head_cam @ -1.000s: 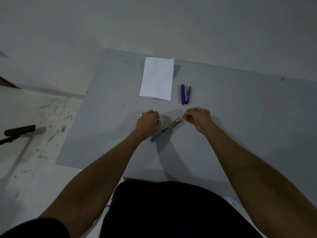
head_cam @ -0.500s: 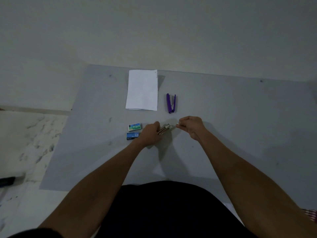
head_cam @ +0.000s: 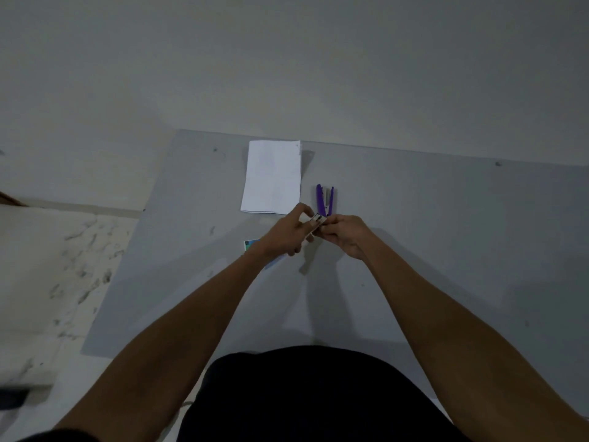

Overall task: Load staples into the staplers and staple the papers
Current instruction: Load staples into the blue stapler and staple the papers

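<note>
Both hands had risen off the tabletop (head_cam: 446,218) and drawn together since half a second earlier, bringing the small stapler (head_cam: 319,219) up between them. The left hand (head_cam: 288,234) curled its fingers around the stapler's body, likely to steady it, while the right hand (head_cam: 342,236) pinched at its metal end, seemingly working the staple channel. Each grip was closed on that stapler, though the fingers hid whether any staples sat in it. The purple stapler (head_cam: 325,200) lay just beyond the hands, next to the sheet of paper (head_cam: 272,178), both within easy reach for later. A staple box (head_cam: 250,244) peeked out from behind the left wrist; anything else beneath that arm was covered and unclear.
</note>
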A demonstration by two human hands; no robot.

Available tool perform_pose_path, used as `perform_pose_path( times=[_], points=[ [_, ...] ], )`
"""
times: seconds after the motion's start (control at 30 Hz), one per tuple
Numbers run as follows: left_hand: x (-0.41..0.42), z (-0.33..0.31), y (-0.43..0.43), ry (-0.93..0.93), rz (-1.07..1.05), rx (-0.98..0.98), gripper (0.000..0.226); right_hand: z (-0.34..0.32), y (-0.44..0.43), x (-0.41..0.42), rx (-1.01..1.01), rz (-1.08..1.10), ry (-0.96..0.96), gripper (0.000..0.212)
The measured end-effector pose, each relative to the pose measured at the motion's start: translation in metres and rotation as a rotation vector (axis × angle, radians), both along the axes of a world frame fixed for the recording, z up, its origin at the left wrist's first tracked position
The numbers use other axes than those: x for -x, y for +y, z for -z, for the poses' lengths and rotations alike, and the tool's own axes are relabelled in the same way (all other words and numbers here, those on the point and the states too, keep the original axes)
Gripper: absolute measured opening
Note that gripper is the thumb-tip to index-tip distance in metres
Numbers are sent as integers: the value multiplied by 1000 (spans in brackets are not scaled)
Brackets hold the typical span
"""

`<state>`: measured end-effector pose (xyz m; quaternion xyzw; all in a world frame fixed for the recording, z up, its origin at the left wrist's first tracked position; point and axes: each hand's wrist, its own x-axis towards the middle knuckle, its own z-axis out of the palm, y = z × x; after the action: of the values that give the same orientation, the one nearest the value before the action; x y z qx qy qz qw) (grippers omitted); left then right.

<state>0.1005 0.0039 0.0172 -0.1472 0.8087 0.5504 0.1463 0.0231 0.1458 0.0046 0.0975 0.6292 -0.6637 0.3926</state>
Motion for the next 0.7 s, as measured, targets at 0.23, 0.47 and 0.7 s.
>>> perform_pose_path(
  times=[0.23,0.47,0.7],
  points=[
    [7,-10,-4,110,135,93,18,-3,9,5,8,8,-76,14],
    [12,-9,-6,120,181,155,28,22,21,9,-554,-130,396,11],
    [10,-9,-8,114,227,252,22,39,22,-19,-791,-424,751,21]
  ],
)
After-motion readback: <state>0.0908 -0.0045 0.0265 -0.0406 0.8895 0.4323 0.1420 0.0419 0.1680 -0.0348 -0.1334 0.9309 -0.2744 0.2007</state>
